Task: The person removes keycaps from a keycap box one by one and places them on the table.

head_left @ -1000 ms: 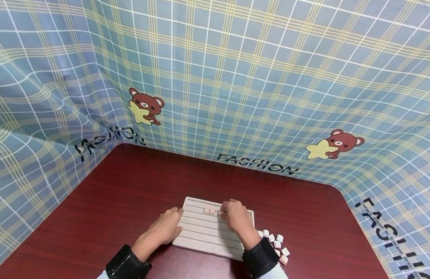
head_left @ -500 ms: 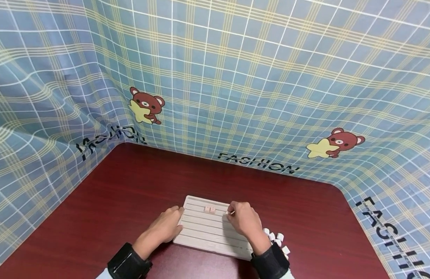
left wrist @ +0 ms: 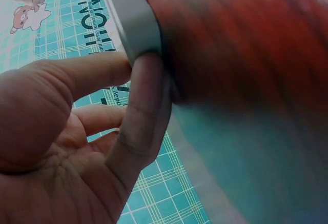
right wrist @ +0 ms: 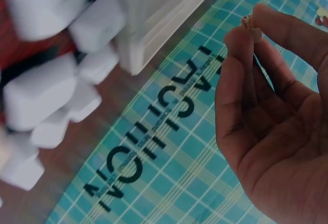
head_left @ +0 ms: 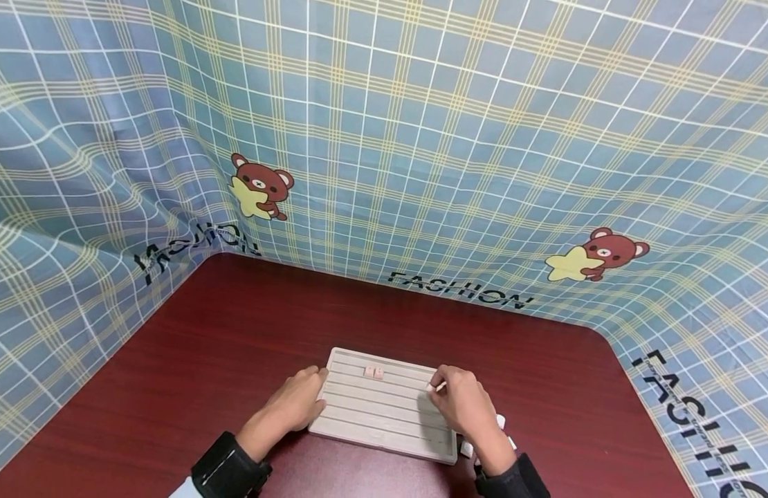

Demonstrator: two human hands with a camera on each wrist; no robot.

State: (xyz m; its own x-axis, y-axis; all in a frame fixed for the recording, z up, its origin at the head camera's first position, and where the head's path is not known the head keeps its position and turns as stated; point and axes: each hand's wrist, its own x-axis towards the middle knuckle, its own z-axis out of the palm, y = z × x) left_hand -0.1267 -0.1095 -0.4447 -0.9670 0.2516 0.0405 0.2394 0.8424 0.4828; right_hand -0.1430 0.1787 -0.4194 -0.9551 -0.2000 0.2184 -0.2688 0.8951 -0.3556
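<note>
A pale tray point(head_left: 378, 408) with several parallel grooves lies on the dark red table. Two pinkish keycaps point(head_left: 374, 373) sit side by side in one of its upper grooves. My left hand point(head_left: 297, 398) holds the tray's left edge; in the left wrist view its fingers point(left wrist: 148, 106) meet at the tray's corner. Over the tray's right part, my right hand point(head_left: 465, 401) pinches one small keycap point(right wrist: 248, 23) between thumb and fingertip, with hollow underside detail showing. Loose white keycaps point(right wrist: 43, 90) lie beside the tray's right side, partly hidden by the right forearm in the head view.
The dark red tabletop point(head_left: 266, 318) extends behind and to both sides of the tray. Blue plaid cloth point(head_left: 384, 152) with printed bears and lettering hangs around the table's back and sides.
My right hand has moved right along the tray, away from the two seated keycaps, still pinching its keycap. The left hand stays on the tray's edge.
</note>
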